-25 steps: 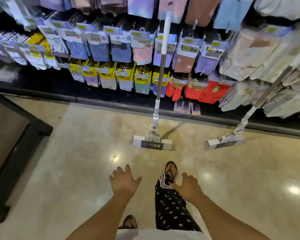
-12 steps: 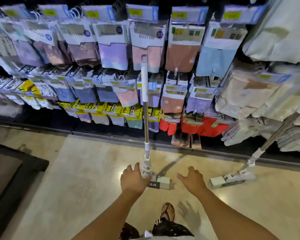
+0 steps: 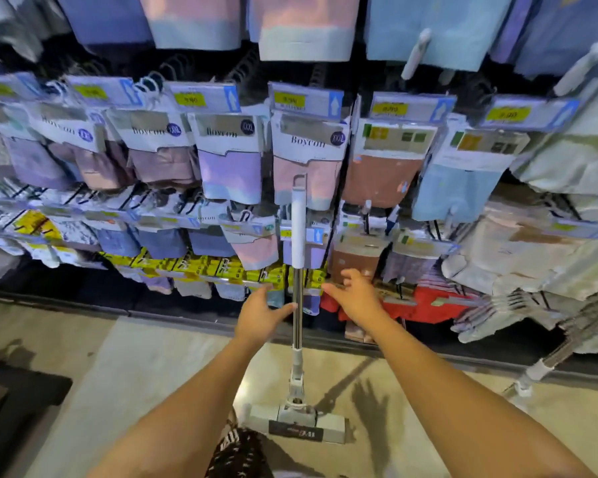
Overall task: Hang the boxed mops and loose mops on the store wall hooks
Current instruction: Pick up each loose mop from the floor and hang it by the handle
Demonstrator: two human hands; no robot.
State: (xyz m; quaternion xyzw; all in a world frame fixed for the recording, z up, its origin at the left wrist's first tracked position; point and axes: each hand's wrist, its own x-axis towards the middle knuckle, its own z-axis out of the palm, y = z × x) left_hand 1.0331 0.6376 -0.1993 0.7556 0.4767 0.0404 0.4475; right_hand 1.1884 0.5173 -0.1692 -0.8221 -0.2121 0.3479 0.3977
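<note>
A loose mop [image 3: 298,236] stands upright against the display wall, its white handle grip up top, steel pole below and flat grey head on the floor. My left hand [image 3: 258,317] reaches to the left of the pole with fingers spread, thumb nearly at the steel. My right hand [image 3: 354,298] is spread open just right of the pole, not touching it. A second mop [image 3: 546,362] leans against the wall at the far right, its head out of view.
Wall hooks carry rows of packaged clothing [image 3: 306,146] with yellow price tags [image 3: 289,100]. Folded fabrics [image 3: 532,257] hang at the right. A dark platform edge [image 3: 18,401] lies on the shiny floor to the left. My leg and sandal are below.
I have stepped closer to the wall. Both hands rose from near the mop's head to mid-pole height, one on each side of the pole.
</note>
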